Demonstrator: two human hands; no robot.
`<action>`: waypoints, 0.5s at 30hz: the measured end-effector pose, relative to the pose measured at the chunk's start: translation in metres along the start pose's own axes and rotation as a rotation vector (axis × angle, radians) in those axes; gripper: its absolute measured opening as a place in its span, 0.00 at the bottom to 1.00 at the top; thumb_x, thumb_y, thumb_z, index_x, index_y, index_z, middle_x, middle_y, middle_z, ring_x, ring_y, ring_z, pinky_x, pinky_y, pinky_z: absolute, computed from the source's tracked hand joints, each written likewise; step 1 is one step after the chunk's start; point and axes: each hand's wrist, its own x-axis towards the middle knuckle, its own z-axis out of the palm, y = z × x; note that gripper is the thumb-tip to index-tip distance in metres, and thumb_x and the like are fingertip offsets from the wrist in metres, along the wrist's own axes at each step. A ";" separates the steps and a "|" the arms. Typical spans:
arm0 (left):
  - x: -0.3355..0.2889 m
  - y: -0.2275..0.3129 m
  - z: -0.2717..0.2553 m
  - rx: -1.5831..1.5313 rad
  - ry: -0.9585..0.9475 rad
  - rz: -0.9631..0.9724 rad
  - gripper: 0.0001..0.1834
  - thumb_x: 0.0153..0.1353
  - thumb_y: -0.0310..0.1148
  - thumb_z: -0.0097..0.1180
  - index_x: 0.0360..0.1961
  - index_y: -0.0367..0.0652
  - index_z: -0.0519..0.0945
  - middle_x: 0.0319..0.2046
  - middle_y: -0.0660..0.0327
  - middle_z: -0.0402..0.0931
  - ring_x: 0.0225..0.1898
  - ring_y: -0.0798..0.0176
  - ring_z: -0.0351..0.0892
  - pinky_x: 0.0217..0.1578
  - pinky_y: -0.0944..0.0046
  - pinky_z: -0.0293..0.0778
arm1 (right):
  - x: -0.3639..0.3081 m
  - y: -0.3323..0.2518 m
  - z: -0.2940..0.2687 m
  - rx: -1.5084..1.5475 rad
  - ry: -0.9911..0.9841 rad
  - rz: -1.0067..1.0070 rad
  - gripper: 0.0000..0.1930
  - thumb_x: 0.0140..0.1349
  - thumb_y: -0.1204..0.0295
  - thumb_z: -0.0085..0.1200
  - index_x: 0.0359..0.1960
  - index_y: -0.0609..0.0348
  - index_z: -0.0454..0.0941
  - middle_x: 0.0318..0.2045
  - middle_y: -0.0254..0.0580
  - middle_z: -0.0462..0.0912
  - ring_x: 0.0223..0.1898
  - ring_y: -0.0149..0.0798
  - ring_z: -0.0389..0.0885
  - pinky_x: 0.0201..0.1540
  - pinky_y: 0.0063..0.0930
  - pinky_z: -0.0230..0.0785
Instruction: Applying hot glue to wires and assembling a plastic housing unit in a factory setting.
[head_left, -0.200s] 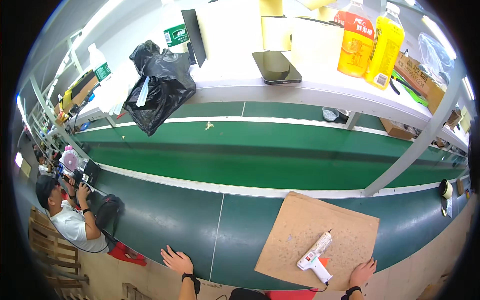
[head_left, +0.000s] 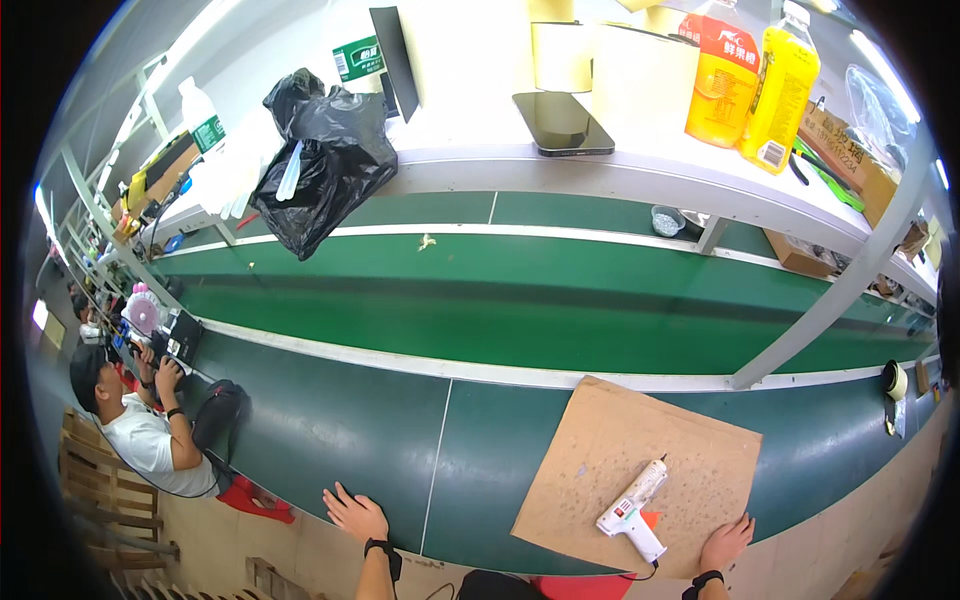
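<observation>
On the near edge of the dark green bench my left hand (head_left: 356, 514) lies flat with its fingers spread, holding nothing. My right hand (head_left: 727, 543) rests at the lower right corner of a brown cardboard sheet (head_left: 570, 480), fingers stretched out and nothing in them. A white glue gun (head_left: 632, 508) with an orange trigger lies on its side on the cardboard, left of my right hand and apart from it. Its nozzle points away from me, and a cord leaves the handle at the bench's near edge. Small marks dot the cardboard.
Beyond the bench runs a green conveyor belt (head_left: 480, 300). Above it, a white shelf (head_left: 450, 170) carries a black plastic bag (head_left: 325, 170), a phone (head_left: 562, 125), tape rolls and drink bottles (head_left: 783, 90). A slanted grey post (head_left: 840, 290) stands right. A co-worker (head_left: 150, 440) sits at left.
The view has tilted slightly, so the shelf and its things sit a little higher. Both hands and the glue gun keep their places on the bench.
</observation>
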 end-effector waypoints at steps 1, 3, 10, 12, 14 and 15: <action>0.000 -0.002 -0.001 0.000 0.006 -0.001 0.29 0.67 0.33 0.43 0.70 0.41 0.64 0.74 0.44 0.53 0.75 0.43 0.52 0.72 0.41 0.51 | 0.000 -0.003 -0.001 0.000 -0.031 0.015 0.22 0.71 0.71 0.41 0.64 0.64 0.68 0.65 0.60 0.68 0.64 0.59 0.67 0.65 0.48 0.62; 0.001 -0.005 -0.004 0.002 0.010 -0.006 0.30 0.67 0.33 0.44 0.70 0.41 0.64 0.73 0.43 0.54 0.75 0.43 0.52 0.72 0.41 0.51 | -0.001 -0.006 -0.001 0.002 -0.073 0.014 0.22 0.71 0.70 0.40 0.65 0.64 0.68 0.66 0.59 0.67 0.65 0.58 0.66 0.66 0.48 0.61; 0.001 0.008 -0.002 -0.019 0.033 0.019 0.30 0.64 0.34 0.47 0.68 0.41 0.67 0.72 0.43 0.56 0.75 0.42 0.53 0.72 0.42 0.51 | 0.008 0.030 0.016 -0.079 -0.042 -0.071 0.21 0.72 0.68 0.41 0.64 0.60 0.69 0.64 0.56 0.70 0.63 0.57 0.70 0.64 0.47 0.64; 0.000 0.008 0.003 -0.011 0.045 0.005 0.30 0.64 0.34 0.47 0.68 0.40 0.67 0.72 0.43 0.56 0.75 0.42 0.52 0.72 0.42 0.51 | 0.012 0.031 0.019 -0.098 -0.018 -0.114 0.21 0.73 0.66 0.41 0.64 0.58 0.70 0.63 0.54 0.72 0.61 0.56 0.72 0.62 0.47 0.66; 0.000 0.000 0.003 -0.025 0.061 0.009 0.29 0.65 0.34 0.46 0.68 0.41 0.68 0.72 0.43 0.56 0.75 0.43 0.52 0.72 0.42 0.50 | 0.014 0.014 0.013 0.076 0.247 -0.358 0.21 0.71 0.67 0.43 0.62 0.63 0.70 0.61 0.59 0.73 0.60 0.59 0.73 0.62 0.50 0.67; 0.000 -0.004 0.001 -0.010 0.065 -0.004 0.29 0.65 0.34 0.46 0.68 0.41 0.68 0.72 0.43 0.56 0.75 0.43 0.52 0.72 0.42 0.50 | 0.009 0.003 0.004 0.056 0.160 -0.286 0.21 0.71 0.66 0.43 0.61 0.64 0.71 0.61 0.61 0.72 0.60 0.61 0.72 0.62 0.52 0.66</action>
